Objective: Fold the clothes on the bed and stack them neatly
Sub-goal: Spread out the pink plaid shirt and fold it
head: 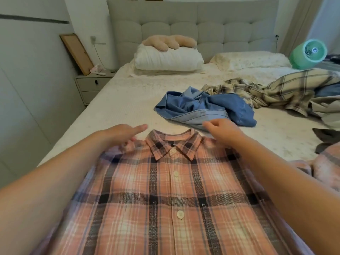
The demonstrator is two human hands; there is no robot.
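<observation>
Here left hand [122, 134] pinches plaid shirt [176, 196] shoulder; right hand [223, 130] grip unclear, fingertips hidden.

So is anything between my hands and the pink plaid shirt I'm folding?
Nothing visible. The left hand and right hand are already at the shoulders of the pink plaid shirt; the blue denim garment lies beyond.

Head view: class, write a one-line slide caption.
Both hands at the shoulders of a buttoned pink plaid shirt on the bed.
</observation>
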